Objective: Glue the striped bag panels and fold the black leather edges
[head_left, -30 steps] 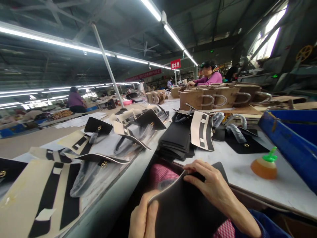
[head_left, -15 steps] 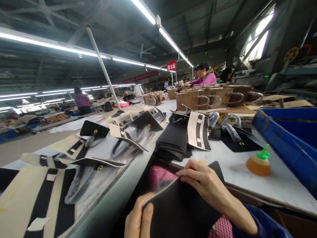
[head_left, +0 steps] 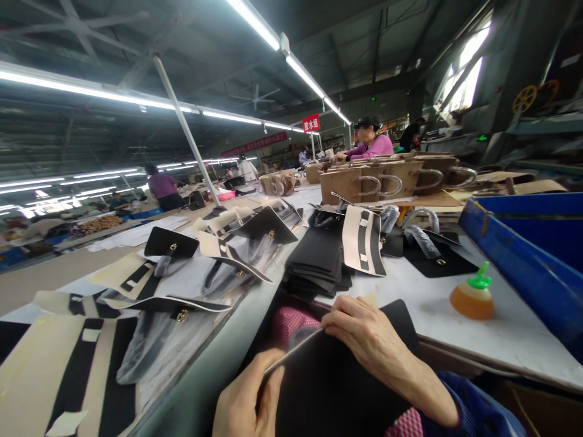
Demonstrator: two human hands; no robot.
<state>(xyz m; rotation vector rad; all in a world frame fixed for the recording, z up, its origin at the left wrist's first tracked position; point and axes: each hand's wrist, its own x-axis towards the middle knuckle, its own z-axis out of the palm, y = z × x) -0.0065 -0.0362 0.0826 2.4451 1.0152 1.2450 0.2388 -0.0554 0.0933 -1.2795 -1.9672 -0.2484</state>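
My left hand [head_left: 248, 394] was pinched narrow on the left end of the panel's [head_left: 328, 382] upper edge, thumb on the black face and fingers behind. Farther right, my right hand [head_left: 359, 331] was closed on the same edge, fingertips gathered there, with a black corner showing beyond my knuckles. The panel was in front of me over my lap, tilted, its lower part running out of view.

I judged it light, springy rather than limp, smooth enough to slide a little, and likely to crease or mark if squeezed hard. The rim seemed the best hold, one hand toward each end.

On my left, bag pieces [head_left: 34, 370] crowded the left bench [head_left: 221, 340] close to its edge, so a swing that way risked snagging. The gap before me gave some room. Beyond it stood the stack [head_left: 314, 261]. To the right, the right bench [head_left: 441, 312] had a bare stretch before the bottle [head_left: 472, 300], with the blue bin [head_left: 505, 249] past that.
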